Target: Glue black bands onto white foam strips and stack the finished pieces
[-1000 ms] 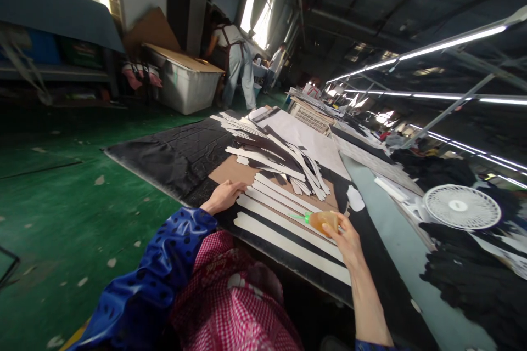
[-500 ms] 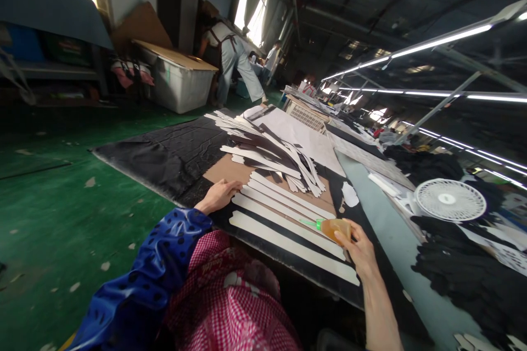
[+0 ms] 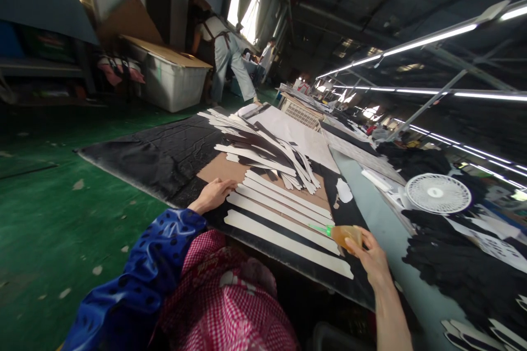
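right hand point(image 3: 373, 258): holds amber bottle point(image 3: 345, 237) over white strips point(image 3: 288, 244) | left hand point(image 3: 212, 195): at strips' ends

To your right, a white fan point(image 3: 438, 193) with a round grille sits just beside a heap of black cloth point(image 3: 461, 266). Farther ahead of you is a cream slatted crate point(image 3: 302, 112). Over on your left, the green floor point(image 3: 74, 208) is flecked with pale scraps point(image 3: 97, 270), and a grey tub point(image 3: 177, 85) stands there with a cardboard sheet point(image 3: 173, 54) across its top. Near it you can see a co-worker point(image 3: 222, 57) in pale trousers bending forward; a second person point(image 3: 266, 56) is farther off, by the bright window point(image 3: 253, 16). Lit tubes point(image 3: 432, 35) run overhead to your right.
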Demonstrator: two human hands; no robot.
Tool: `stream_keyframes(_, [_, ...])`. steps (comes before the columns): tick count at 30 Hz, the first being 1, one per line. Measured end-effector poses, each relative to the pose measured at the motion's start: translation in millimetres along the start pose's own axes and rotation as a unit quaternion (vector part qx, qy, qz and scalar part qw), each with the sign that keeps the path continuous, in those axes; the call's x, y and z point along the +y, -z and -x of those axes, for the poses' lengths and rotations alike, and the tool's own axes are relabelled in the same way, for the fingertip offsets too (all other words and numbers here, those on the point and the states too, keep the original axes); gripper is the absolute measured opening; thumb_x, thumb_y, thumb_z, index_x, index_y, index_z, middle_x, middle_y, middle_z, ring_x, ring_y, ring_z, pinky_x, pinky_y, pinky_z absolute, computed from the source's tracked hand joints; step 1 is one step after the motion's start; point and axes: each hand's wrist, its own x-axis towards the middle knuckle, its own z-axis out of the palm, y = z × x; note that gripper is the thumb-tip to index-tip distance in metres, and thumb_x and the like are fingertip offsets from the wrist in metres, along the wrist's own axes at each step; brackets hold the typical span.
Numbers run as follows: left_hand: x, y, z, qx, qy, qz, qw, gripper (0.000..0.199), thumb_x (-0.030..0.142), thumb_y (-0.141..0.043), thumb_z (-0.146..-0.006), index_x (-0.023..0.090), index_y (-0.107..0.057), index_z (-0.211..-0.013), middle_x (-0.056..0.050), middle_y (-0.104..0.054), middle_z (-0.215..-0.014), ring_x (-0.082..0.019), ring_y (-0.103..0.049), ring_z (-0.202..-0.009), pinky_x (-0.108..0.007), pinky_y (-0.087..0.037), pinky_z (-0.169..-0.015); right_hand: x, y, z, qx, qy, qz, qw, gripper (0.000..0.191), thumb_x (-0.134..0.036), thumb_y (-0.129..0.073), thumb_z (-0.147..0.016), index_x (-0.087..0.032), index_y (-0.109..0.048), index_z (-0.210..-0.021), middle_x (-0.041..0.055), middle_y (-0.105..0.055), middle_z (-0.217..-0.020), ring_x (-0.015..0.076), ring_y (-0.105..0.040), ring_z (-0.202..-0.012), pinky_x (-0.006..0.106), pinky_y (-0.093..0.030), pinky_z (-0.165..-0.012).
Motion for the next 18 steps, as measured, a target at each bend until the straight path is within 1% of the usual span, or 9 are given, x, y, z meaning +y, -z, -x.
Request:
stream_keyframes(5, [-2.7,-1.1,-1.1,0.001,0.008,0.009,1.0,0.037,0.024,-0.038,-0.092,0.025,-0.057,-0.123,0.004,-0.07,-0.114,-0.018,-0.056,-0.081,-0.03,-0.044,-0.084,11.6,16.9,-1.7,0.009,-0.012,0.0,1.0,0.08,-0.048,-0.081,-0.052,-0.021,-0.055,-0.122,0.0063,-0.065,-0.107,0.025,-0.066,-0.091,0.029,-0.058,-0.067])
stream_keyframes(10, [-3.1,-0.6,-1.4,0.007,0.006,0.014,1.0,0.038,0.022,-0.039,-0.09,0.026,-0.058,-0.122,0.004,-0.07,-0.112,-0.017,-0.057,-0.083,-0.029,-0.045,-0.084,29.4,31.2,-4.5,0.034,-0.009,0.006,0.999,0.079,-0.048,-0.081,-0.051,-0.022,-0.057,-0.122,0.006,-0.066,-0.105,0.0237,-0.068,-0.081,0.029,-0.059,-0.061])
stream_keyframes(14, [1.0,3.0,0.1,0.015,0.006,0.013,1.0,0.037,0.023,-0.04,-0.09,0.028,-0.06,-0.12,0.004,-0.071,-0.108,-0.017,-0.057,-0.084,-0.027,-0.046,-0.082,44.4,43.0,-8.3,0.055,-0.011,0.01,0.998,0.079,-0.049,-0.081,-0.052,-0.023,-0.057,-0.123,0.0052,-0.066,-0.105,0.0238,-0.067,-0.085,0.027,-0.058,-0.061])
stream_keyframes(18, [3.1,4.4,1.6,0.002,0.009,-0.011,1.0,0.039,0.024,-0.04,-0.09,0.029,-0.061,-0.122,0.004,-0.071,-0.109,-0.018,-0.056,-0.082,-0.027,-0.047,-0.078,54.2,55.5,-10.3,0.061,-0.02,0.016,0.998,0.079,-0.047,-0.082,-0.052,-0.023,-0.057,-0.123,0.0047,-0.067,-0.103,0.0247,-0.068,-0.086,0.03,-0.06,-0.064])
